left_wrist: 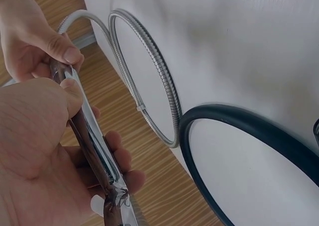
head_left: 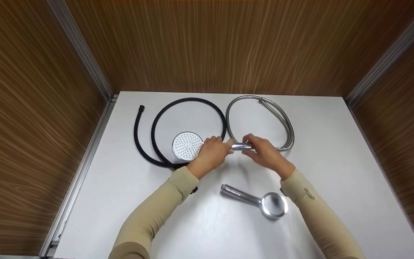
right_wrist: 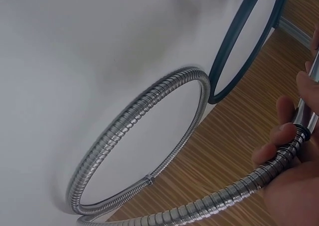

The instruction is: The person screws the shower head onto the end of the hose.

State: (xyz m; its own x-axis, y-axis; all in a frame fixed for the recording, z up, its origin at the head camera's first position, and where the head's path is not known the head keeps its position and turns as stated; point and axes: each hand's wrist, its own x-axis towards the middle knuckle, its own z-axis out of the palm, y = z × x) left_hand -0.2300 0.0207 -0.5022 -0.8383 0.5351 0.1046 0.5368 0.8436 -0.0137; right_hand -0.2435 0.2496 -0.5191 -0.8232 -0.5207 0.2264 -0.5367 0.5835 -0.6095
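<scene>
My left hand grips the chrome handle of a shower head, fingers beneath and thumb on top in the left wrist view. The round white spray face with its dot pattern points up, left of that hand. At the handle's right end, my right hand pinches the end of a ribbed metal shower hose. Hose end and handle end meet in line in the right wrist view; fingers partly hide the joint. The rest of the metal hose lies coiled on the table behind the hands.
A black hose lies looped on the white table, left of the metal coil. Nearer me is a second chrome shower head with a ring-shaped head. Wood-grain panels stand at the back and both sides.
</scene>
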